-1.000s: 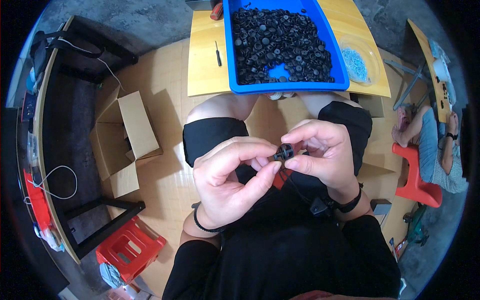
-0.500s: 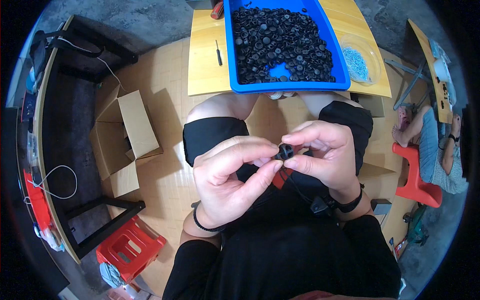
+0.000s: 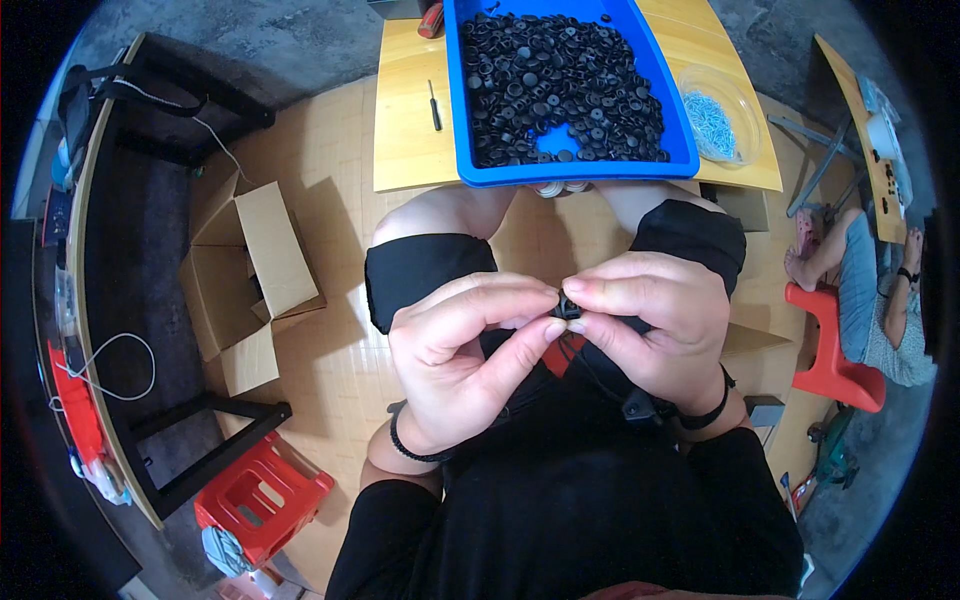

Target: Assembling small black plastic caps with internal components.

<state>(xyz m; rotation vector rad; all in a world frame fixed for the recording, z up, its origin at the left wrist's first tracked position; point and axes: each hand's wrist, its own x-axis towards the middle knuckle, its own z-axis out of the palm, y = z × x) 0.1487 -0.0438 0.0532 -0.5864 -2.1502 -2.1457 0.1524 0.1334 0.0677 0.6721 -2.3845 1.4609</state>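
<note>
Between my fingertips, over my lap, sits a small round black plastic part (image 3: pixel 568 307), mostly covered by the fingers. My left hand (image 3: pixel 465 345) pinches it from the left with thumb and forefinger. From the right, my right hand (image 3: pixel 655 310) closes thumb and forefinger on the same part. Beyond my knees, a blue tray (image 3: pixel 575 177) holds a heap of similar black plastic parts (image 3: pixel 560 85). A clear round tub of small silvery-blue screws (image 3: pixel 710 125) stands to the right of the tray.
The wooden table (image 3: pixel 405 150) carries a small black screwdriver (image 3: pixel 435 107) and a red-handled tool (image 3: pixel 431 20). An open cardboard box (image 3: pixel 275 250) and a red stool (image 3: pixel 265 500) are on the floor at left. At right, another person sits on a red chair (image 3: pixel 835 350).
My right fingers have closed further over the black part, hiding more of it, and the right hand has turned slightly. My left hand has barely moved.
</note>
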